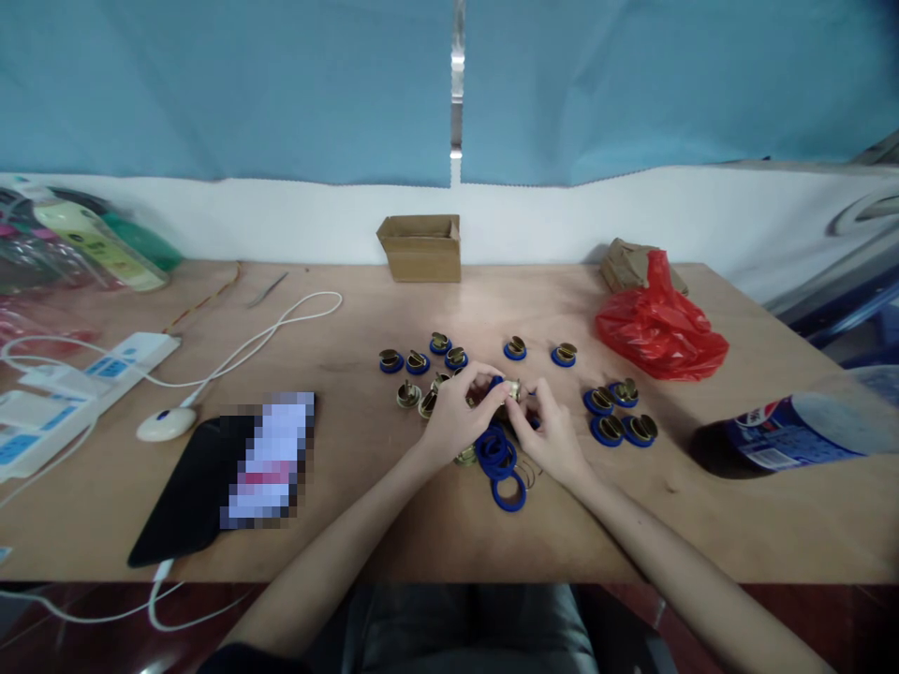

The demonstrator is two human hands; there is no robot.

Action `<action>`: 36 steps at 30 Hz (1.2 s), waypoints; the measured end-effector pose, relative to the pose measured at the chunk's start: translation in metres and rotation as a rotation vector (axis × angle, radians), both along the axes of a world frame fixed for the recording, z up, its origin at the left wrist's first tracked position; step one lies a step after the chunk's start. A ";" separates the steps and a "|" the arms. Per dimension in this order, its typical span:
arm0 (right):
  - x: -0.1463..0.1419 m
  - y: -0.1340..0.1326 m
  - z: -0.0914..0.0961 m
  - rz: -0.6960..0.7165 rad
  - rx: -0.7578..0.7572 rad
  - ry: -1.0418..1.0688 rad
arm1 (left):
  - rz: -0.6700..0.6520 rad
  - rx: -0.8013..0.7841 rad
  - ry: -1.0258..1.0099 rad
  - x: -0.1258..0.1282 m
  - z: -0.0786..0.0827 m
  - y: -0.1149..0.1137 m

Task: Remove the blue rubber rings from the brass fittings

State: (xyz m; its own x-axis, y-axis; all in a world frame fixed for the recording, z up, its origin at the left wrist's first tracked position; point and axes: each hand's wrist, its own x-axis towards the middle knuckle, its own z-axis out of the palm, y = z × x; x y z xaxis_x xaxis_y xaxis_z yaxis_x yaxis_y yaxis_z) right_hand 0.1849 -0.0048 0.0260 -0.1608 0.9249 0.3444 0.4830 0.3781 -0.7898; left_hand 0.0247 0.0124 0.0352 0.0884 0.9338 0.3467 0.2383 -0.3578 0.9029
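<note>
My left hand (460,412) and my right hand (552,432) meet over the middle of the wooden table (393,524), fingers pinched together around a small brass fitting with a blue ring (507,387). Just below the hands lies a pile of loose blue rubber rings (500,459). Bare brass pieces (408,394) sit left of my left hand. Several brass pieces seated in blue rings stand behind the hands (441,344) and in a cluster to the right (622,418).
A small open cardboard box (421,246) stands at the back. A red plastic bag (660,328) lies back right, a cola bottle (793,432) on its side at the right edge. A phone (225,473), white cables and a power strip (91,370) occupy the left.
</note>
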 end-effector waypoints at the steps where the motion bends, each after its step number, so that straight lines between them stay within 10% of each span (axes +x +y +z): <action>1: 0.000 0.000 0.000 0.000 0.002 -0.003 | 0.001 -0.001 -0.001 0.000 0.000 0.000; 36: 0.000 -0.001 0.002 0.000 -0.004 -0.029 | -0.021 0.002 -0.010 0.000 0.005 -0.002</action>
